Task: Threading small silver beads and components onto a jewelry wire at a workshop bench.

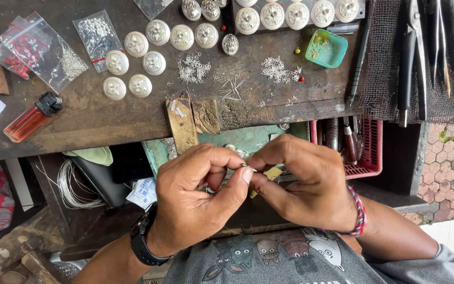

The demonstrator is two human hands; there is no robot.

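Observation:
My left hand point(195, 200) and my right hand point(306, 184) meet in front of my chest, fingertips pinched together on a tiny silver piece point(248, 167). The left wrist wears a black watch point(143, 242); the right wrist wears a woven coloured bracelet point(360, 215). Just beyond the fingers a worn wooden bench peg point(182, 123) juts out from the dark workbench point(106, 118). Under the hands lies a green drawer tray point(248, 138) with small silver bits.
Round silver ornaments point(153, 63) lie in rows on the bench, with heaps of small silver wire parts point(194, 69) and plastic bags point(38, 50). A red lighter point(30, 120) lies left. A green dish point(326, 48), pliers point(413, 58) on mesh, a red basket point(369, 150) and coiled wire point(72, 184) surround.

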